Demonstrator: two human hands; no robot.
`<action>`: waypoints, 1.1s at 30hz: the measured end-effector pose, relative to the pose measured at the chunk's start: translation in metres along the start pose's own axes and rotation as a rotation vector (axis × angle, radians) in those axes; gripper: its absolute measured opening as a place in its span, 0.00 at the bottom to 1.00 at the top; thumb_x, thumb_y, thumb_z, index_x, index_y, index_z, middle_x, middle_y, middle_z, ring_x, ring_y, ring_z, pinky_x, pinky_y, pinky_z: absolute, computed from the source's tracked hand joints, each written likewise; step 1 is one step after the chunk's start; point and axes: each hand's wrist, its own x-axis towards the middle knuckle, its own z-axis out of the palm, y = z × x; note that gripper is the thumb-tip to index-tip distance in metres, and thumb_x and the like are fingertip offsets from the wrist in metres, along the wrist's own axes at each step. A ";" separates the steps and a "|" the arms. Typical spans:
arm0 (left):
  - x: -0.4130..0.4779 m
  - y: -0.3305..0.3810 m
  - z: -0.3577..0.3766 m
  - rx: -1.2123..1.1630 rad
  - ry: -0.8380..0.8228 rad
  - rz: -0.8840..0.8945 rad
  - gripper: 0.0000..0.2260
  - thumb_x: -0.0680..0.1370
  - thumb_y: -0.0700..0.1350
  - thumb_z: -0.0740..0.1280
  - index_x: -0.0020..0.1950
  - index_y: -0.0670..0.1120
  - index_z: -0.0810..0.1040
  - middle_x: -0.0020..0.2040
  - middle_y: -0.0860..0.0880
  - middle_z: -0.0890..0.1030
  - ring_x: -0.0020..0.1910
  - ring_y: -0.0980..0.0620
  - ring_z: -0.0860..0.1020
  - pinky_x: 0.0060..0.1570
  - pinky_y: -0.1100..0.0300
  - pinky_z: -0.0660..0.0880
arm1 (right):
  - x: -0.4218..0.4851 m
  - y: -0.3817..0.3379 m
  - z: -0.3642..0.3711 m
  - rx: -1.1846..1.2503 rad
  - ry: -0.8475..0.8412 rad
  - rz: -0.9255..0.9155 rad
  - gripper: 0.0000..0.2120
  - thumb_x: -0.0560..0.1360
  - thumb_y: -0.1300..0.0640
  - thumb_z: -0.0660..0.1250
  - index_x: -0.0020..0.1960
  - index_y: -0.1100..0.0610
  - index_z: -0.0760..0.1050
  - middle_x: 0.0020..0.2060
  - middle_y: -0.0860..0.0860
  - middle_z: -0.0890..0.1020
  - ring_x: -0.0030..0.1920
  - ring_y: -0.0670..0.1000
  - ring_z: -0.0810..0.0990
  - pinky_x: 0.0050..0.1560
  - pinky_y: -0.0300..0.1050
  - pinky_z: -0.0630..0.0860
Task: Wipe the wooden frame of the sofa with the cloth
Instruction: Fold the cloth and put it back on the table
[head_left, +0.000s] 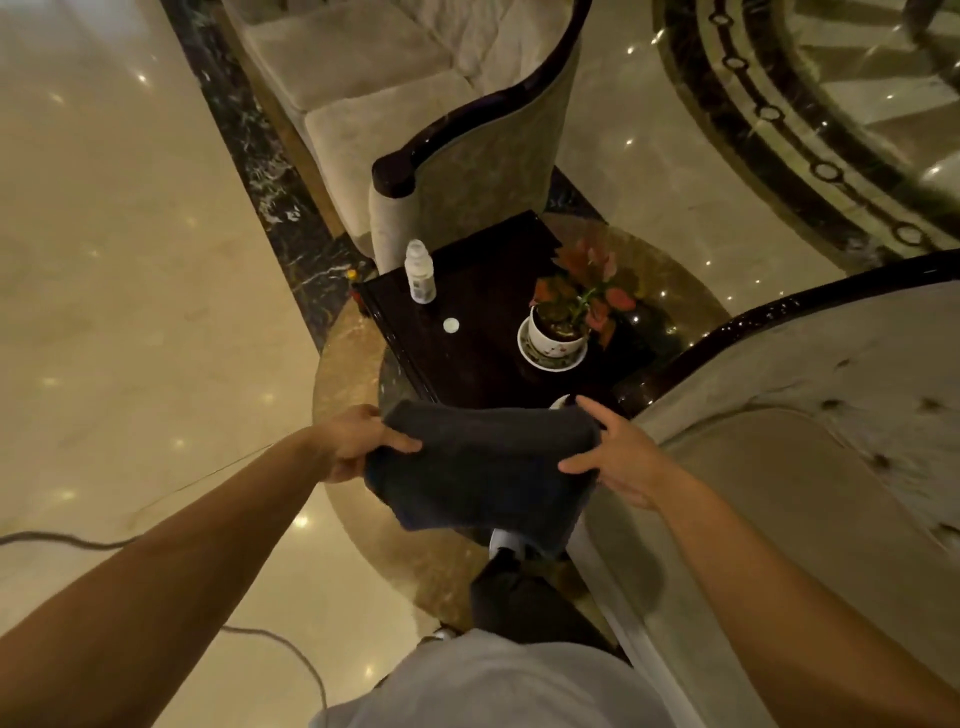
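Note:
A dark grey folded cloth (483, 467) hangs between my two hands in front of me. My left hand (353, 441) grips its left edge, thumb on top. My right hand (618, 452) pinches its right edge. The near sofa (810, 467) stands at the right, beige, with a dark glossy wooden frame (769, 312) curving along its top. The cloth is just left of that frame's lower end and does not touch it. A second sofa (374, 104) with the same dark wooden frame (467, 124) stands at the back.
A dark wooden side table (478, 332) sits between the sofas, bearing a white plastic bottle (420, 273), its loose cap (451, 325) and a potted plant (561, 322). A cable (291, 654) trails over the marble floor at the left. My leg and shoe are below the cloth.

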 end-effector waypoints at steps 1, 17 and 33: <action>0.005 0.009 -0.004 0.005 0.001 0.027 0.38 0.63 0.31 0.77 0.68 0.47 0.65 0.60 0.47 0.73 0.60 0.39 0.73 0.57 0.45 0.75 | 0.009 -0.006 -0.006 -0.188 -0.013 -0.051 0.45 0.64 0.75 0.75 0.74 0.48 0.67 0.70 0.53 0.72 0.63 0.53 0.76 0.46 0.37 0.79; 0.061 0.150 -0.080 0.840 0.120 0.472 0.11 0.73 0.54 0.70 0.48 0.48 0.84 0.47 0.46 0.83 0.47 0.49 0.79 0.52 0.49 0.76 | 0.083 -0.118 -0.009 -0.576 0.066 -0.192 0.04 0.76 0.53 0.72 0.44 0.48 0.85 0.41 0.45 0.87 0.44 0.44 0.85 0.43 0.42 0.79; 0.080 0.275 -0.214 0.477 -0.404 0.353 0.12 0.77 0.38 0.65 0.61 0.43 0.78 0.57 0.41 0.82 0.55 0.43 0.81 0.49 0.51 0.81 | 0.074 -0.178 0.082 0.169 0.342 -0.182 0.08 0.77 0.66 0.67 0.55 0.60 0.80 0.46 0.57 0.83 0.47 0.54 0.82 0.46 0.49 0.80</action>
